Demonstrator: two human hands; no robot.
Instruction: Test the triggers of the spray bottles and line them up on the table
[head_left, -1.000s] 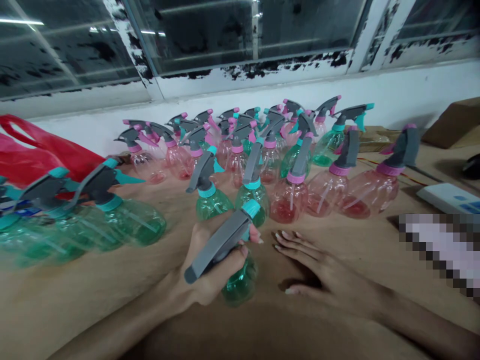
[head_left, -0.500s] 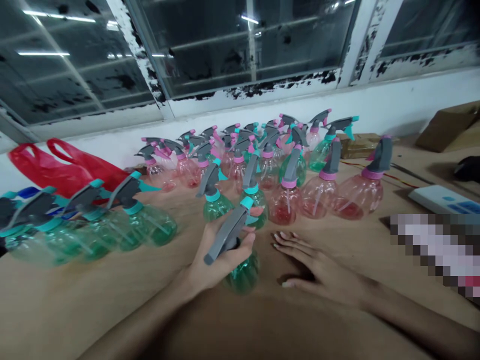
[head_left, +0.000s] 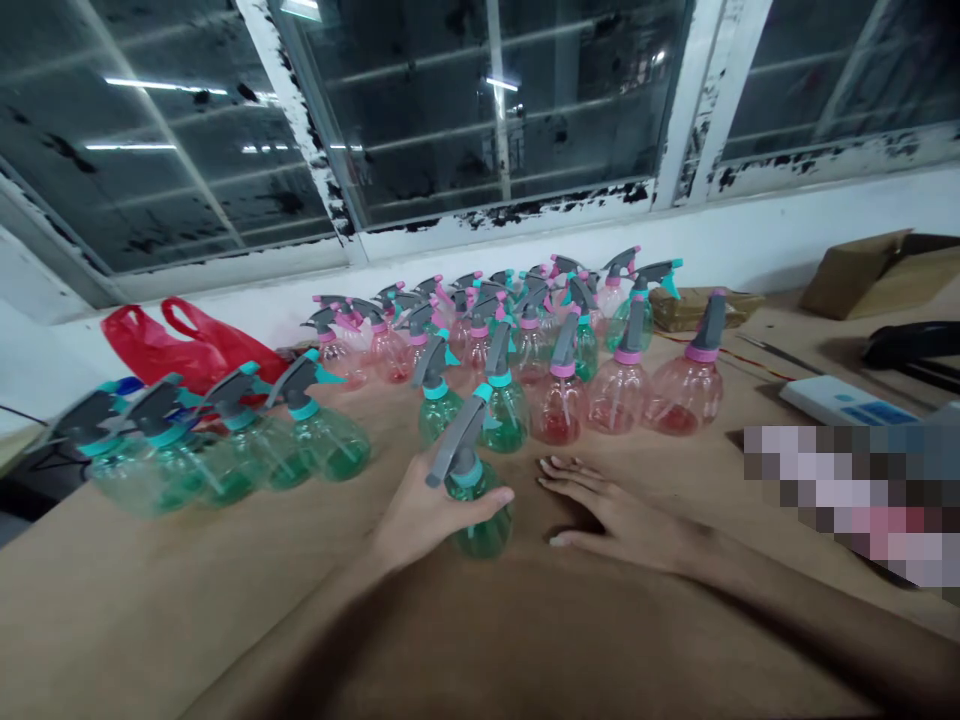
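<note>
My left hand (head_left: 431, 515) is closed around the body of a green spray bottle (head_left: 487, 530) that stands upright on the table. Its thumb crosses the near side, and the other fingers are hidden behind. The grey sprayer head with a teal nozzle rises above the hand. Palm down with fingers stretched, my right hand (head_left: 615, 515) lies on the table just right of this bottle and holds nothing. Beyond both hands runs a row of bottles, among them a green spray bottle (head_left: 504, 415) and a pink spray bottle (head_left: 561, 415).
Several green bottles (head_left: 330, 445) line the left, in front of a red plastic bag (head_left: 202, 345). Many pink and green bottles crowd near the wall. A cardboard box (head_left: 862, 275), a white device (head_left: 847, 400) and a pixelated patch are at right.
My left hand has gone from the sprayer neck and trigger down to the bottle's body. The right hand stays flat. The camera view has shifted, showing more of the windows and the left side.
</note>
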